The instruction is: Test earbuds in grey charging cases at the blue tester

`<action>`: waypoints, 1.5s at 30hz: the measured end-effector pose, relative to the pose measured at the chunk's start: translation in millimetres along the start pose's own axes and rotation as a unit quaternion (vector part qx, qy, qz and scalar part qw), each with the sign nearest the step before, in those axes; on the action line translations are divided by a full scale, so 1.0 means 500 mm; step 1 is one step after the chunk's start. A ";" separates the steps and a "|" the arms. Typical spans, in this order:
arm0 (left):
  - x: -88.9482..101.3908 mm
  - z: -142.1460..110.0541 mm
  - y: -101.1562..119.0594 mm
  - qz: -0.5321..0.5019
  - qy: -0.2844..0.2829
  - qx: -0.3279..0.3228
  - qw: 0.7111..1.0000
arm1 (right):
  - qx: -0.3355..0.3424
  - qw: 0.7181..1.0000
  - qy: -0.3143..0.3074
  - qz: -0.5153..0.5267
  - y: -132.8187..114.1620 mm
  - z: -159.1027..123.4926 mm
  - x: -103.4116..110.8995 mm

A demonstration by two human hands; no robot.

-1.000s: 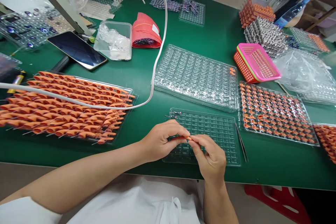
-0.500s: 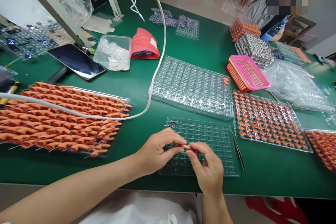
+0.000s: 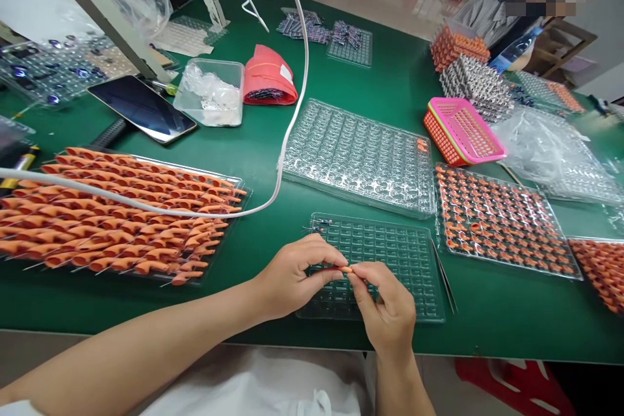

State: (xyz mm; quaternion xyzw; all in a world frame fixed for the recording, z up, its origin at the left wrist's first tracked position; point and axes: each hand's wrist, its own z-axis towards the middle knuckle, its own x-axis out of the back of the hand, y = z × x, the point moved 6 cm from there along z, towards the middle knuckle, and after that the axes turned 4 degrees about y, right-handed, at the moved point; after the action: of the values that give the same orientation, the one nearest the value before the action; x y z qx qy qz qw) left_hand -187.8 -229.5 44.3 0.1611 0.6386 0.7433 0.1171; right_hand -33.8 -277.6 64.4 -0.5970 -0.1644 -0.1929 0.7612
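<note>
My left hand and my right hand meet over a small clear grid tray near the table's front edge. Both pinch a small orange part between fingertips; the other fingers are curled. A couple of tiny dark components lie at the tray's far left corner. At the left, a tray of long orange sleeved parts sits close to my left forearm. A clear blister tray with a few orange pieces at its right end lies just beyond the grid tray.
A white cable loops across the green table. Right: a tray of small orange parts, a pink basket, plastic bags. Tweezers lie beside the grid tray. Back left: a phone, a clear box, a red pouch. Another person sits far right.
The view has shifted slightly. My hands stay together over the grid tray, fingers working the small orange part; nothing else on the table has moved.
</note>
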 end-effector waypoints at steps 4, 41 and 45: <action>0.000 0.000 0.001 0.002 -0.001 -0.008 1.000 | 0.013 1.000 -0.001 -0.007 -0.002 0.001 0.001; 0.014 0.002 0.018 0.147 0.004 0.035 0.989 | -0.114 0.991 0.052 -0.053 0.027 -0.004 0.014; -0.003 -0.006 0.028 0.136 -0.013 0.030 0.990 | -0.070 0.995 0.024 -0.072 0.014 -0.007 0.009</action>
State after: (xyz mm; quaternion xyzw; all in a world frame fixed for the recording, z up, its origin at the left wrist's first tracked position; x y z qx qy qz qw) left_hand -187.3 -235.0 57.6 0.2591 0.6309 0.7310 0.0186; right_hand -26.2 -279.8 60.0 -0.6308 -0.1743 -0.2726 0.7053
